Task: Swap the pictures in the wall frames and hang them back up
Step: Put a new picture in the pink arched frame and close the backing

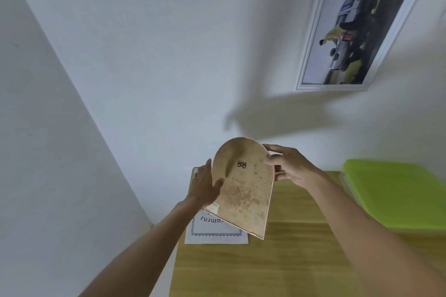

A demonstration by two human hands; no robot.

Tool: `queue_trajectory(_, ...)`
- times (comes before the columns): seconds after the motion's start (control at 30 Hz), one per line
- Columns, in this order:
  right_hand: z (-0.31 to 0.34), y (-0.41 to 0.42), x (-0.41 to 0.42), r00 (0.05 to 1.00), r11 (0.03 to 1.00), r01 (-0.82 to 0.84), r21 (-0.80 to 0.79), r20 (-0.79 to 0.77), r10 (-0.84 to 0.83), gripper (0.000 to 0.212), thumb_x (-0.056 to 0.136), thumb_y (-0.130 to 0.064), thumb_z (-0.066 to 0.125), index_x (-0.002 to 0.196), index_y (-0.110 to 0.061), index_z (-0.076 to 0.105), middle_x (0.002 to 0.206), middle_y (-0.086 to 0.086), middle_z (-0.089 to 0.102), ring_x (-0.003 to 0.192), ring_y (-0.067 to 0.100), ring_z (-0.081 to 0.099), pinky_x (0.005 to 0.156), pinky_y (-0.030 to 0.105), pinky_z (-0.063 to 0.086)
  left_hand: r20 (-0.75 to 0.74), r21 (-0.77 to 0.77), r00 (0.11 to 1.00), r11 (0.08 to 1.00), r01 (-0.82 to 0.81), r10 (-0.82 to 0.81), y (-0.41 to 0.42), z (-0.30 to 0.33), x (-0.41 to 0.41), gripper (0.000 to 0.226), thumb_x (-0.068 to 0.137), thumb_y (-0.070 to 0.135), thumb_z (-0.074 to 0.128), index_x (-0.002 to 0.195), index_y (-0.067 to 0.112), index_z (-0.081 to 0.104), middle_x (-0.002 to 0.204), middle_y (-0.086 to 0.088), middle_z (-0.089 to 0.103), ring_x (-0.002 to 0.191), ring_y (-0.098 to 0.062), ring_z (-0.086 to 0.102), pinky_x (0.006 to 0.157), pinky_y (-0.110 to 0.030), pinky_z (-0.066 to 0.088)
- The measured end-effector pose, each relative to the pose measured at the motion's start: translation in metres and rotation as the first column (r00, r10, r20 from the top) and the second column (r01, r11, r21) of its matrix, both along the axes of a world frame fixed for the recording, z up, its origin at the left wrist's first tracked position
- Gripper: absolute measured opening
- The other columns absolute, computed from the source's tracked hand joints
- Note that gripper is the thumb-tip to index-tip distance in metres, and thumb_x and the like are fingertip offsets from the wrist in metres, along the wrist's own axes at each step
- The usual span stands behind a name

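Observation:
I hold an arch-topped frame (pixel 243 190) with its stained brown back turned toward me, tilted above the wooden table. A small metal hanger (pixel 241 165) sits near the top of its back. My left hand (pixel 205 185) grips its left edge, thumb on the back. My right hand (pixel 288 167) clasps the upper right edge. Under the frame a white printed sheet (pixel 217 232) with a decorative border lies on the table. A white rectangular frame (pixel 362 24) with a picture of a car hangs on the wall at the upper right.
The wooden table (pixel 277 260) stands against the white wall, close to a corner on the left. A lime green lidded box (pixel 395 195) sits on the table's right side.

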State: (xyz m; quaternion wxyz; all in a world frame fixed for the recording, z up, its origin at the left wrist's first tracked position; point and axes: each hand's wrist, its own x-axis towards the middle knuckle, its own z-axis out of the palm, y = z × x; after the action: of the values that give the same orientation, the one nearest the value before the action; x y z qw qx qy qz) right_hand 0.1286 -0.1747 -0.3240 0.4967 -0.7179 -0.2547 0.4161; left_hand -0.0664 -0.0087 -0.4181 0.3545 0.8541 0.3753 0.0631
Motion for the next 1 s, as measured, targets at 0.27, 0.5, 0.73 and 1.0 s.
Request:
queue_trajectory(0.27, -0.026, -0.008, 0.001, 0.970, 0.995, 0.096, -0.009, 0.224, -0.091, 0.045, 0.098, -0.016, 0.059, 0.136, -0.042, 0.056, 0.108, -0.002, 0.070, 0.102, 0.019, 0.069, 0.079, 0.035, 0.059, 0.344, -0.452, 0.925, 0.892, 0.010, 0.164, 0.003, 0.011, -0.031, 0.064, 0.083, -0.003, 0.069, 0.113, 0.053, 0.062, 0.091, -0.005, 0.072, 0.070, -0.014, 0.068, 0.055, -0.026, 0.053)
queue_trajectory(0.5, -0.049, 0.003, -0.020, 0.611, 0.974, -0.003, -0.225, 0.771, 0.180, 0.050, 0.101, -0.041, 0.047, 0.145, -0.057, 0.029, 0.133, -0.004, 0.043, 0.096, 0.014, 0.062, 0.086, 0.033, 0.051, 0.349, -0.518, 0.907, 0.855, -0.023, 0.236, -0.007, 0.004, -0.036, 0.052, 0.084, -0.007, 0.066, 0.128, 0.019, 0.063, 0.095, -0.017, 0.069, 0.062, -0.006, 0.065, 0.046, -0.020, 0.046)
queue_trajectory(0.73, -0.057, 0.016, -0.028, 0.535, 0.937, 0.014, -0.348, 0.794, 0.287, 0.051, 0.102, -0.045, 0.039, 0.147, -0.059, 0.019, 0.139, -0.001, 0.041, 0.090, 0.019, 0.066, 0.084, 0.038, 0.053, 0.316, -0.416, 0.910, 0.901, -0.122, 0.268, -0.005, -0.007, -0.044, 0.071, 0.081, 0.001, 0.067, 0.107, 0.066, 0.058, 0.090, 0.004, 0.073, 0.098, -0.019, 0.069, 0.087, -0.032, 0.057)
queue_trajectory(1.0, -0.049, 0.036, -0.033, 0.700, 0.895, -0.010, -0.446, 0.637, 0.325, 0.027, 0.091, -0.042, 0.043, 0.116, -0.043, 0.034, 0.099, 0.010, 0.058, 0.076, 0.027, 0.059, 0.065, 0.035, 0.047, 0.298, -0.379, 0.909, 0.910, -0.168, 0.292, -0.003, -0.010, -0.050, 0.063, 0.077, 0.002, 0.067, 0.115, 0.053, 0.063, 0.090, 0.014, 0.075, 0.096, -0.011, 0.067, 0.088, -0.037, 0.055)
